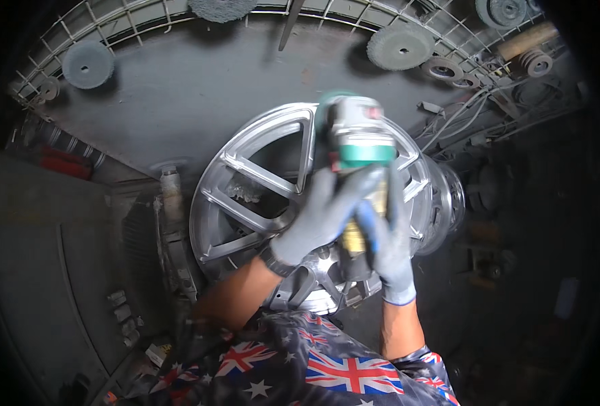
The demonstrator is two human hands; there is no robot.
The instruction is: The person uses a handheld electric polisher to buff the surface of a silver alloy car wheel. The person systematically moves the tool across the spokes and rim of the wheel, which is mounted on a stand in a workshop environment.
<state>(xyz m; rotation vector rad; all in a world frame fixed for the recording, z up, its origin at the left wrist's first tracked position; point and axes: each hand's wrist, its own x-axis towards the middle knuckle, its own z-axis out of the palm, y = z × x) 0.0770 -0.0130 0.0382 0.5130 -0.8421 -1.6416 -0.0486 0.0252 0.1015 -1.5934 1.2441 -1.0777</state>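
Note:
Both my hands wear grey work gloves and grip an angle grinder (363, 144) with a silver gear head and a green collar. My left hand (320, 218) wraps the body from the left, just behind the collar. On the right side of the body, my right hand (393, 238) holds it further back. A greenish disc (325, 109) shows at the tool's head, blurred, over the upper rim of a silver alloy wheel (259, 175). Whether the disc touches the metal I cannot tell. The grinder and my arms hide the wheel's middle and part of its right side.
Another alloy wheel (447, 203) is partly visible behind on the right. Buffing wheels (400, 48) hang on a wire grid (132, 23) along the top. Cables (462, 122) run along the right wall. A dusty post (172, 198) stands left of the wheel.

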